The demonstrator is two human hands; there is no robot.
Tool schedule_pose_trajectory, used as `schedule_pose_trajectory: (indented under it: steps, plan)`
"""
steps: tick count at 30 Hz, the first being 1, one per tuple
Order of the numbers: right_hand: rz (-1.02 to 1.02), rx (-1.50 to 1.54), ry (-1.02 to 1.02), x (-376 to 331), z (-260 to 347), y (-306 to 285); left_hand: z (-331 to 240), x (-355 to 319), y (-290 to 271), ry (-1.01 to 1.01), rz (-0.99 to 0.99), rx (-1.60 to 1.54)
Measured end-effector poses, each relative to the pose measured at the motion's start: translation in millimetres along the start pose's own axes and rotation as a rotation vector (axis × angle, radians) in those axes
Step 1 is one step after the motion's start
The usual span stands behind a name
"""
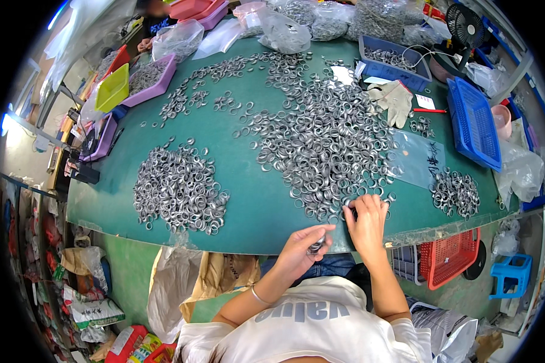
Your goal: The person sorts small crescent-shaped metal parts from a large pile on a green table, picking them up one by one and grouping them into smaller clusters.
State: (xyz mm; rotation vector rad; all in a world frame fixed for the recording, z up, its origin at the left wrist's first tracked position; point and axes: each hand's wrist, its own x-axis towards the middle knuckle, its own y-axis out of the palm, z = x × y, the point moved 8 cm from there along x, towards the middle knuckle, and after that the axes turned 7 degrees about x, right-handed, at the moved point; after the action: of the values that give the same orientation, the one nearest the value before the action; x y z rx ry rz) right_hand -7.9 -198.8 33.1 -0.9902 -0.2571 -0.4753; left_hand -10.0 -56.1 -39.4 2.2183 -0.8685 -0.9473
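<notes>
A big heap of grey metal rings [327, 139] spreads over the green table [254, 206]. My left hand [304, 245] is closed around a few rings [316, 244] just above the table's near edge. At the heap's near side, my right hand [367, 221] reaches down with bent fingers among the rings; whether it grips any is hidden under the fingers. A separate ring pile [178, 187] lies to the left, and a smaller ring pile [455, 193] lies at the right.
A blue basket [473, 124], a work glove [393, 100] and a red pen [430, 111] lie at the right. Farther back are a blue-grey bin [421, 75], bagged rings [284, 33] and a fan [464, 27]. Pink tray [151, 81] and yellow tray [112, 88] sit at left.
</notes>
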Motion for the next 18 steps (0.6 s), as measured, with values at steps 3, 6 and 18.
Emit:
schedule_pose_trajectory:
  steps: [3,6,18]
  plan:
    - [-0.005,0.017,0.025,4,-4,-1,-3,-2,-2,0.027,-0.101,0.081]
    - [0.082,0.533,0.204,0,-6,-2,-3,-1,-6,0.078,-0.116,0.070]
    - [0.013,0.504,0.140,0,8,-21,-4,-1,-5,0.017,-0.080,0.040]
